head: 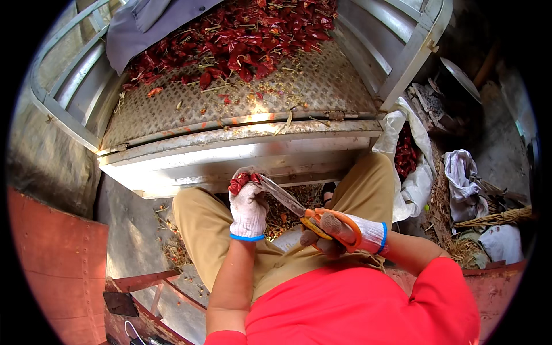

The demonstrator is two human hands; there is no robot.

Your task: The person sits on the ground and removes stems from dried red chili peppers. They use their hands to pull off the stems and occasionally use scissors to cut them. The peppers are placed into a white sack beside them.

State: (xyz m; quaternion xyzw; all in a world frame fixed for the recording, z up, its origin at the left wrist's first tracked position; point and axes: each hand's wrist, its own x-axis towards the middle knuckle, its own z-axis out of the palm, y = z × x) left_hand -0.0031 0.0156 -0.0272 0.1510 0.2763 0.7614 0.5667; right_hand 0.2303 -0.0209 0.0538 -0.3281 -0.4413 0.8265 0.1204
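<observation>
My left hand [249, 207], in a white knit work glove with a blue cuff, holds a dried red chili pepper [238, 183] in front of my lap. In my right hand [334, 230], gloved alike, are scissors [282, 196] with orange and yellow handles. Their blades point up and left, and the tips touch or nearly touch the chili at my left fingers. Whether the blades are fully closed I cannot tell. Beyond my hands, a heap of dried red chilies [241, 41] lies on a patterned metal truck bed [172, 105], with loose seeds and stems around it.
The bed's hinged metal tailgate [241, 155] spans the space before my knees. A grey cloth [148, 32] partly covers the heap. Right of my knee stands a white woven sack [420, 189] with chilies inside. Debris lies on the floor; a black phone-like device [120, 304] rests at lower left.
</observation>
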